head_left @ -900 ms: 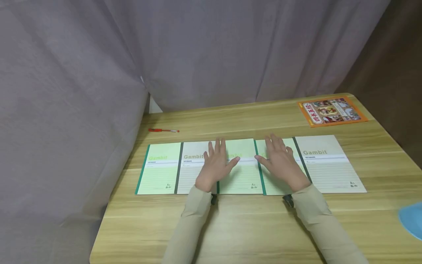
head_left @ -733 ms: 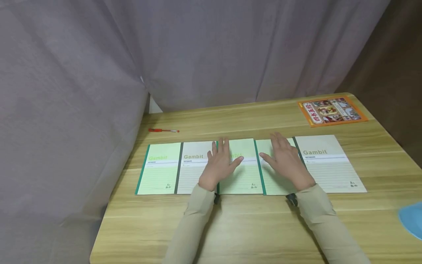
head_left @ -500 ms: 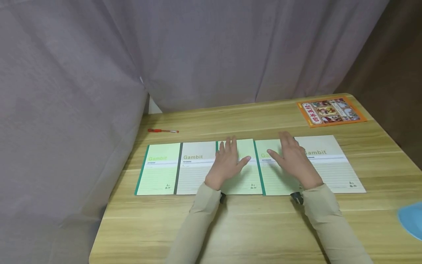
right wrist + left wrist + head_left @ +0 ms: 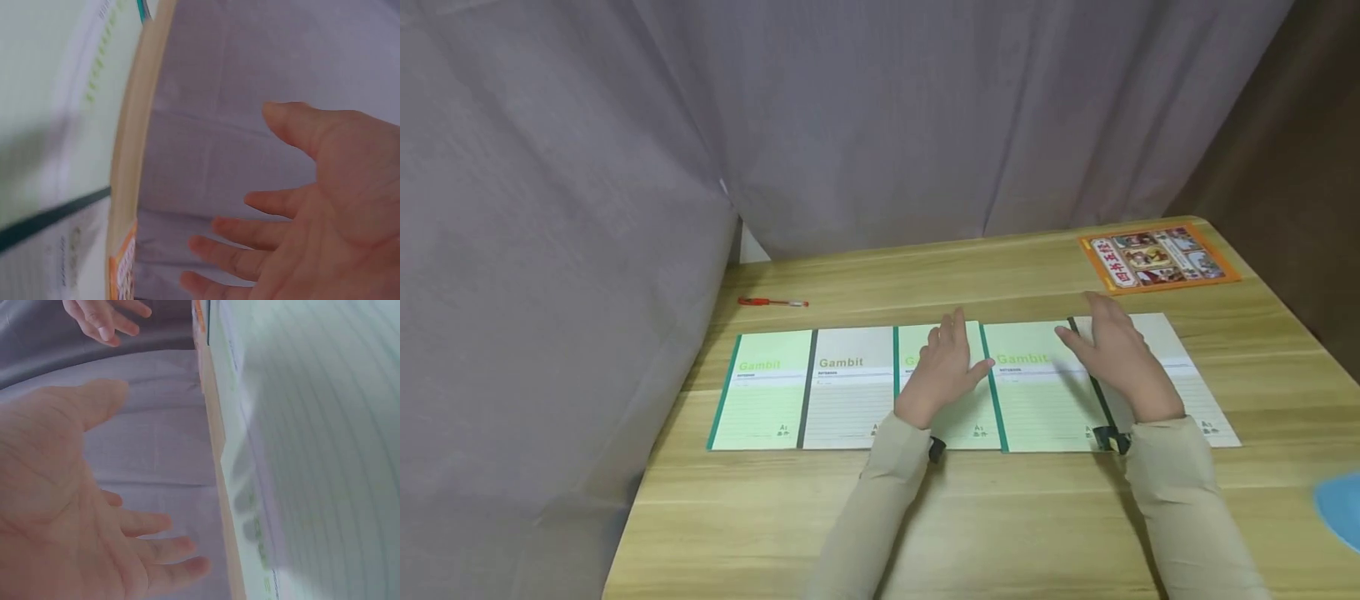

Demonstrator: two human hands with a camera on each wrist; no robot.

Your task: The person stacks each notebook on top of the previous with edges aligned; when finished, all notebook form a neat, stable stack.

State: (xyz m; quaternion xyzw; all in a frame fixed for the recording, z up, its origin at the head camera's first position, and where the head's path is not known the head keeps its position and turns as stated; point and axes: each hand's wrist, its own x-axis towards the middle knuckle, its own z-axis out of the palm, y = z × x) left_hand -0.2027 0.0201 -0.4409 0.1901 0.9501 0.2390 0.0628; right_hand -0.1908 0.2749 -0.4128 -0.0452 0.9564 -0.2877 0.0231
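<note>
Several notebooks lie side by side in one row, covers up, alternating in part between pale green and white. My left hand [image 4: 942,371] hovers over the middle green notebook [image 4: 958,421], fingers extended and thumb spread, holding nothing. Over the white notebook [image 4: 1198,396] at the right end is my right hand [image 4: 1123,358], also with straight fingers and nothing in it. Between them shows another green notebook [image 4: 1037,400]. Both wrist views show the left palm [image 4: 56,506] and right palm [image 4: 350,206] raised beside the covers, with shadows falling on the paper.
A white notebook [image 4: 853,400] and a green notebook [image 4: 760,400] make up the left of the row. Behind them lies a red pen [image 4: 772,302]. An orange picture book [image 4: 1161,257] is at the back right, and a blue object [image 4: 1339,510] at the right edge.
Both hands have moved to the right above the row, the right hand farther, from the fourth notebook to the last one. The notebooks have stayed in place.
</note>
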